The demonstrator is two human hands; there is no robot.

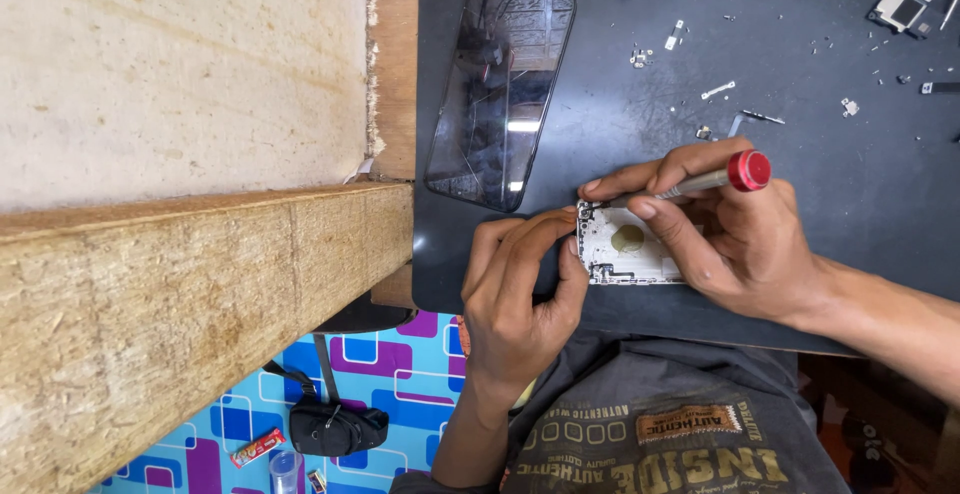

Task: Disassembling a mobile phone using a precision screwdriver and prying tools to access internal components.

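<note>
An opened phone body (630,246), pale inside with a round part in its middle, lies on the dark mat (820,184) near the mat's front edge. My left hand (515,299) pinches the body's left end between thumb and fingers. My right hand (725,239) rests over its right side and grips a slim metal screwdriver (715,180) with a red cap, its tip pointing at the body's upper left corner. A detached black phone screen (500,89) lies face up on the mat, just left of and behind the hands.
Small screws, brackets and phone parts (720,89) are scattered over the mat's far side, with larger parts (900,9) at the far right. A rough wooden beam (200,304) fills the left. Below, a black pouch (335,426) lies on a patterned blue floor mat.
</note>
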